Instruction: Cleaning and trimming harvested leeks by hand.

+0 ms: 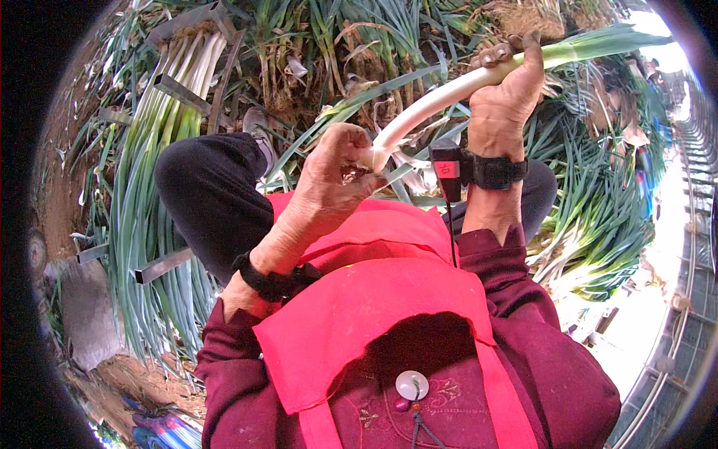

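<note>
A long Welsh onion point(429, 109) is held up in front of my lap, its white shaft slanting from the lower left to its green top at the upper right. My right hand point(507, 92) is wrapped around the upper part of the shaft, just below the green leaves. At the other end, my left hand point(334, 174) grips the root end between thumb and curled fingers; a tuft of roots shows partly between them. A black strap with a small box point(447, 169) sits on my right wrist. Another black strap point(275, 280) circles my left wrist.
Left of my knee, a metal rack point(185, 92) holds a bundle of white-stemmed onions point(148, 163) with leaves hanging down. Unpeeled onions with soil-covered roots point(291, 92) lie ahead. A pile of onions point(589, 236) lies on the right. My red apron point(370, 286) covers my lap.
</note>
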Available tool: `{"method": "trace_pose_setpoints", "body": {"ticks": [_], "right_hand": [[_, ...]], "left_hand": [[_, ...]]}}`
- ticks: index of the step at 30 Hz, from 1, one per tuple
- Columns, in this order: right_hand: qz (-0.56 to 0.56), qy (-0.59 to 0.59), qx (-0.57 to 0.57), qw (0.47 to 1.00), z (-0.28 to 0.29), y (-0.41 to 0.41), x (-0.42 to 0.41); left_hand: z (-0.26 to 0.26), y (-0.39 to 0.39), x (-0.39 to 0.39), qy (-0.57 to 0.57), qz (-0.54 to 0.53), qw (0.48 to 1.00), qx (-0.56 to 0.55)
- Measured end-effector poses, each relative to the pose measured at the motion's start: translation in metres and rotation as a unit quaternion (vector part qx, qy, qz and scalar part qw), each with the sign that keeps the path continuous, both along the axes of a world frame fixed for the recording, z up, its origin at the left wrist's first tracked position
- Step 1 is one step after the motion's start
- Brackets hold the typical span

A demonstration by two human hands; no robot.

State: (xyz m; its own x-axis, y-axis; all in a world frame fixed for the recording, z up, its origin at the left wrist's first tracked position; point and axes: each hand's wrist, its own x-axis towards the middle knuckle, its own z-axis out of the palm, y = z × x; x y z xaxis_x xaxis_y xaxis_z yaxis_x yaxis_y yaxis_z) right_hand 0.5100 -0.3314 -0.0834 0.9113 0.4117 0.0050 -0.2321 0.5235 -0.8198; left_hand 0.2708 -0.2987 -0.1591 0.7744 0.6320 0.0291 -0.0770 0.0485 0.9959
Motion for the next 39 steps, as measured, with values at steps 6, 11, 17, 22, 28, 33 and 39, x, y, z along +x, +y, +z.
{"method": "trace_pose_setpoints", "body": {"ticks": [6,11,17,22,28,33,39], "right_hand": [[0.016,-0.003,-0.003,1.0,-0.01,-0.001,-0.004],[-0.037,0.003,-0.017,0.999,-0.014,0.004,-0.002],[-0.007,-0.027,0.019,0.999,-0.001,-0.003,-0.013],[0.352,-0.094,0.244,0.899,0.02,-0.014,0.002],[0.188,-0.159,0.187,0.951,0.012,-0.007,0.014],[0.198,-0.309,0.047,0.929,0.005,-0.004,0.006],[0.196,-0.079,0.063,0.975,-0.004,-0.002,0.004]], "left_hand": [[-0.001,0.002,0.005,0.074,0.015,0.962,0.261],[-0.005,0.0,0.006,0.054,0.056,0.924,0.374],[0.004,0.008,0.012,0.073,0.092,0.936,0.33],[0.013,0.012,0.001,0.053,-0.062,0.991,0.101],[0.011,0.011,0.008,0.043,-0.145,0.988,-0.021],[0.008,0.012,0.007,0.081,-0.185,0.979,0.016],[0.0,0.016,0.011,0.109,-0.205,0.972,0.036]]}}
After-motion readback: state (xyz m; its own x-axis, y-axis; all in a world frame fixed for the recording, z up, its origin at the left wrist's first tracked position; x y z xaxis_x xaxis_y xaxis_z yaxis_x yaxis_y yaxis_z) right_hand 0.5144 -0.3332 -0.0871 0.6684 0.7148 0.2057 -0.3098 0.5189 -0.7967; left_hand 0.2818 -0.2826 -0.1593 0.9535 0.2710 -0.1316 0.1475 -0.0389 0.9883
